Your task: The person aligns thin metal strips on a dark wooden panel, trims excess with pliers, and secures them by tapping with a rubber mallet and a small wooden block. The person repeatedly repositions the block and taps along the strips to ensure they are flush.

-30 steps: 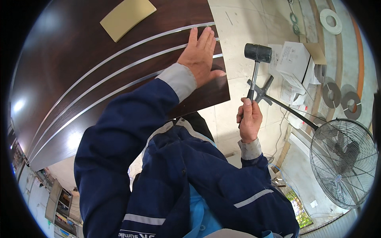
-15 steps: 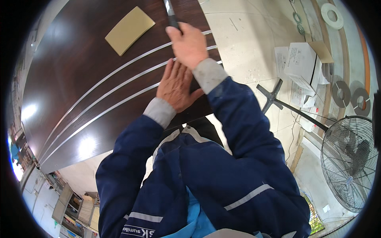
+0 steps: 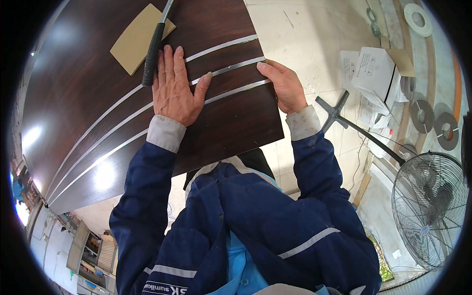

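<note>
A dark brown wood-grain panel (image 3: 231,123) lies before me, with three thin silver strips (image 3: 228,92) running across it in lines. My left hand (image 3: 176,93) rests flat on the panel over the strips, fingers stretched and thumb apart. Beside its fingertips lies a tool with a black grip (image 3: 154,55) and a metal shaft; its far end is cut off by the frame. At the panel's right edge, my right hand (image 3: 286,86) has its thumb on top by the middle strip's end, the other fingers curled against the edge and partly hidden.
A tan rectangular block (image 3: 130,49) lies on the panel, partly under the tool. To the right stand a black cross-shaped stand base (image 3: 334,112), a white carton (image 3: 376,78) and a fan (image 3: 430,211). Grey rings (image 3: 422,117) lie farther right; shelves (image 3: 93,250) stand lower left.
My right hand has let go of the black-gripped tool, which now lies on the panel, and moved to the right edge. My left hand has slid left and up.
</note>
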A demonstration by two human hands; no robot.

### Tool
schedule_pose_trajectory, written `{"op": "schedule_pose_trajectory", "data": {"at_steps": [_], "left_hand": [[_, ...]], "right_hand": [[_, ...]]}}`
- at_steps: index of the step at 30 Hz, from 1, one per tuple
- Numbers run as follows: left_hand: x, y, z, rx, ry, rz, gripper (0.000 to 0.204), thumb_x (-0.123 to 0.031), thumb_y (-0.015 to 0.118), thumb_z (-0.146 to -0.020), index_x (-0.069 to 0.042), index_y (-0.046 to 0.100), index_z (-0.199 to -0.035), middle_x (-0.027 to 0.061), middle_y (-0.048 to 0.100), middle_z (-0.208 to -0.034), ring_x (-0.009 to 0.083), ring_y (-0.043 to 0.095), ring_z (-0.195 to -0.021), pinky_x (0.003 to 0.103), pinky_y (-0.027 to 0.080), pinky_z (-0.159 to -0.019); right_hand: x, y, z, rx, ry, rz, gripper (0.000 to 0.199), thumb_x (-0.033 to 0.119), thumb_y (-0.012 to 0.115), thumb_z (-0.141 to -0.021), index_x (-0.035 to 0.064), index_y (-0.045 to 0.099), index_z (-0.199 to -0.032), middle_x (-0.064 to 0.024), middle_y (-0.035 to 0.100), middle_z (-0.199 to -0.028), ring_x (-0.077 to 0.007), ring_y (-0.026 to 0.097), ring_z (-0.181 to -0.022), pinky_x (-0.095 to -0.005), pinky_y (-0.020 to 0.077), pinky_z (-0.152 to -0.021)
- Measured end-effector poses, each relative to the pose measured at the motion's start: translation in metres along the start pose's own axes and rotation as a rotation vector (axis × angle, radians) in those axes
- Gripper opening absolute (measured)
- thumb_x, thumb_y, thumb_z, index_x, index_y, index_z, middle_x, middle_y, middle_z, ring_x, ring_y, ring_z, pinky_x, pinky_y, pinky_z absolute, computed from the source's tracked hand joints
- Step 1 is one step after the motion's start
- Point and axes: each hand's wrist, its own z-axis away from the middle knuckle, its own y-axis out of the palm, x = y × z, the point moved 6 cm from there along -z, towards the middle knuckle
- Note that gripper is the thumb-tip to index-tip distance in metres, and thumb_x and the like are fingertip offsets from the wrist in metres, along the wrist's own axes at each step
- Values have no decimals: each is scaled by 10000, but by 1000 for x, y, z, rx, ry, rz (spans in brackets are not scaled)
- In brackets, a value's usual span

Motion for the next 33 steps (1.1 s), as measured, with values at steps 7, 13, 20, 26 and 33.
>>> {"op": "schedule_pose_trajectory", "data": {"at_steps": [7,13,20,26,33], "left_hand": [[0,1,-1,57,-6,-41,920,-625,512,-1069,-17,266,-1714,291,216,-1780,454,181,-1667,559,161,-1338],[-2,0,-2,63,7,-53,910,-605,525,-1067,-15,267,-1711,299,223,-1773,472,183,-1661,565,143,-1339],[-1,-1,-4,65,4,-45,922,-612,541,-1060,-20,263,-1710,304,237,-1765,485,186,-1656,571,152,-1333],[-1,-2,-4,73,-7,-27,932,-623,546,-1055,-24,264,-1712,301,230,-1768,490,187,-1654,586,151,-1327],[-1,-1,-5,99,-8,-18,945,-603,577,-1046,-9,261,-1711,303,206,-1775,496,170,-1655,592,151,-1325]], "right_hand": [[-4,1,-9,14,5,-74,456,200,745,-1024,-104,680,-1357,-121,768,-1180,-179,718,-1057,-297,576,-933],[-3,1,-14,-27,5,-57,401,179,740,-999,-96,712,-1289,-106,774,-1134,-165,714,-1006,-290,569,-922],[0,1,-11,-17,8,-17,446,188,785,-998,-89,696,-1337,-108,763,-1146,-161,713,-1045,-287,566,-945],[8,5,-18,37,-39,9,540,197,834,-979,-93,661,-1399,-112,749,-1181,-163,709,-1063,-276,567,-962],[14,6,-24,54,-61,133,497,198,816,-985,-78,684,-1377,-101,761,-1155,-150,702,-1033,-280,562,-945]]}}
